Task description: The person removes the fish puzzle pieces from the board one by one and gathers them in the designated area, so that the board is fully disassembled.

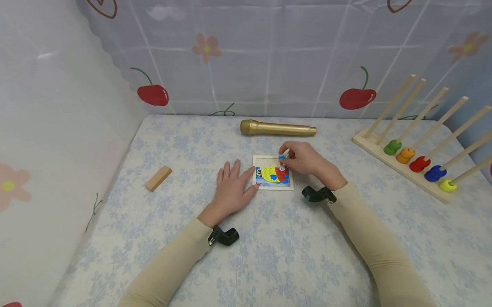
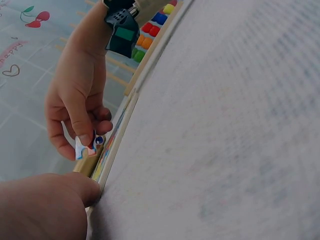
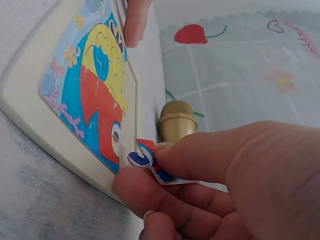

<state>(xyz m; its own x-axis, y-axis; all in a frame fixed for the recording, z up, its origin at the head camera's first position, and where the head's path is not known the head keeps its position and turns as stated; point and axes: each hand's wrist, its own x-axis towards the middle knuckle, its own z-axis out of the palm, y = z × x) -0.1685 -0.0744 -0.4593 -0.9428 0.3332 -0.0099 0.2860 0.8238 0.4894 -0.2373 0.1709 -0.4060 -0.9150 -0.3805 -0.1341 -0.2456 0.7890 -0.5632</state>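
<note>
A small jigsaw board with a pale frame [image 3: 22, 75] lies on the table, its picture [image 3: 102, 95] showing a yellow and red fish on blue. Along the far side of the board a strip of bare backing shows. My right hand [image 1: 308, 160] pinches a puzzle piece [image 3: 140, 159] between thumb and fingers, over the board's far right corner. Blue, red and white print shows on the piece. My left hand [image 1: 232, 190] rests on the table with fingers spread, thumb and index fingertip at the board's left edge.
A gold microphone [image 1: 279, 127] lies behind the board. To the left is a small wooden block [image 1: 158, 178]. On the right stands a wooden rack [image 1: 403, 169] with upright pegs and coloured beads. A patterned curtain [image 1: 266, 56] hangs along the table's back edge.
</note>
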